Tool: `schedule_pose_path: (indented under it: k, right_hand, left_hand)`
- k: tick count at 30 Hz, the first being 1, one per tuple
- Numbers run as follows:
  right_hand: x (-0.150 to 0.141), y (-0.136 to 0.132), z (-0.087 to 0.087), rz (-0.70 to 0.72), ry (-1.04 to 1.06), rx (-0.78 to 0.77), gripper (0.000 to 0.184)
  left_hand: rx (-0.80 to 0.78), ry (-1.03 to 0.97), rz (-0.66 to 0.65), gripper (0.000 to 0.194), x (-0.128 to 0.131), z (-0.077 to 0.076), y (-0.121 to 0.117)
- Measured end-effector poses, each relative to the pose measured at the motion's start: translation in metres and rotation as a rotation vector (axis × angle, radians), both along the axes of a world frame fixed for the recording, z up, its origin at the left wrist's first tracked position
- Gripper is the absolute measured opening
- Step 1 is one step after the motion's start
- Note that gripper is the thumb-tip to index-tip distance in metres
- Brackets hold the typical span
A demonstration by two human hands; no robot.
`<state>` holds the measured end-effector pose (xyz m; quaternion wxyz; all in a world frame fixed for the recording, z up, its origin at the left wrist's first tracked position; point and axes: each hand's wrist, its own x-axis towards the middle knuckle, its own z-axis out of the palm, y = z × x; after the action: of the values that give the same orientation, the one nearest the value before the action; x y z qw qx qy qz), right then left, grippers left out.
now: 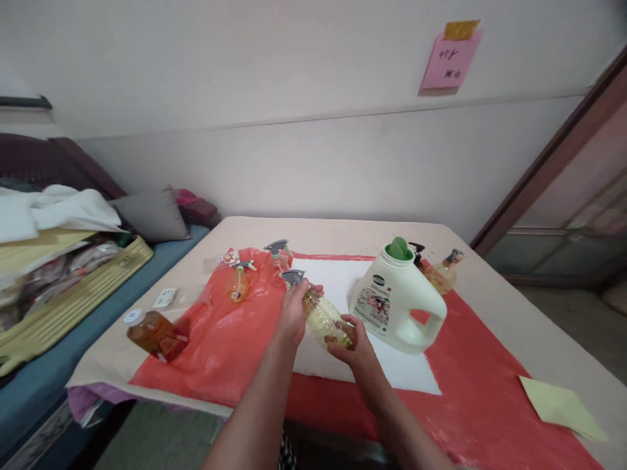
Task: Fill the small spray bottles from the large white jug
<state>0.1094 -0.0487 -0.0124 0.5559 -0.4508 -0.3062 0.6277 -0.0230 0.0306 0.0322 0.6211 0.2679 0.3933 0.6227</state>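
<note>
A clear spray bottle [322, 313] with pale yellow contents lies tilted between my two hands, over a white sheet. My left hand [296, 307] wraps round its neck, just below the grey trigger head [292, 277]. Around the bottle's base curl the fingers of my right hand [351, 339]. To the right stands a large pale green jug [399, 300] with a green cap or scoop in its mouth; neither hand touches it. Two more spray bottles, an orange-tinted one [238, 285] and a clear one [277, 266], stand to the left on red plastic.
Red plastic [220, 352] and a white sheet [406, 372] cover part of the table. A jar of amber liquid [155, 333] and a small white device [165, 298] sit left. Behind the jug is another bottle [443, 274]. Folded yellow cloth [561, 405] lies right.
</note>
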Motion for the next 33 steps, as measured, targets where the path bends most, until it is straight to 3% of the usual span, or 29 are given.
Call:
schedule_pose_path:
  k: [2, 4, 7, 10, 14, 17, 19, 23, 30, 33]
  right_hand:
    - [0.000, 0.001, 0.000, -0.005, 0.018, -0.010, 0.075]
    - [0.002, 0.002, 0.002, 0.084, 0.140, -0.108, 0.065]
    - [0.005, 0.002, 0.005, 0.245, 0.308, -0.263, 0.068]
    - [0.005, 0.001, 0.004, 0.321, 0.323, -0.302, 0.066]
    - [0.004, 0.002, 0.000, 0.227, 0.226, -0.168, 0.060]
    - [0.004, 0.004, -0.003, 0.062, 0.063, -0.050, 0.069]
    - [0.006, 0.004, -0.005, 0.028, -0.048, 0.004, 0.074]
    - [0.009, 0.004, -0.004, 0.083, -0.121, 0.078, 0.071]
    - [0.017, 0.001, 0.013, 0.193, -0.026, 0.107, 0.049]
    - [0.018, 0.002, 0.009, 0.237, 0.014, 0.101, 0.052]
  left_hand:
    - [-0.001, -0.035, 0.002, 0.045, -0.001, 0.002, 0.000]
    - [-0.020, -0.099, -0.016, 0.044, -0.002, 0.004, 0.000]
    - [-0.037, -0.159, -0.075, 0.041, -0.002, 0.007, -0.001]
    - [-0.028, -0.136, -0.079, 0.041, 0.000, 0.007, -0.003]
    - [-0.017, -0.063, -0.042, 0.044, 0.000, 0.005, -0.002]
    - [0.019, 0.008, -0.028, 0.045, -0.001, 0.002, -0.002]
    - [0.034, 0.033, -0.019, 0.045, -0.001, 0.002, -0.003]
    - [0.016, 0.054, -0.022, 0.049, 0.001, 0.005, -0.004]
    - [0.039, 0.011, -0.176, 0.047, 0.004, 0.010, -0.009]
    - [0.033, 0.006, -0.207, 0.046, 0.004, 0.010, -0.009]
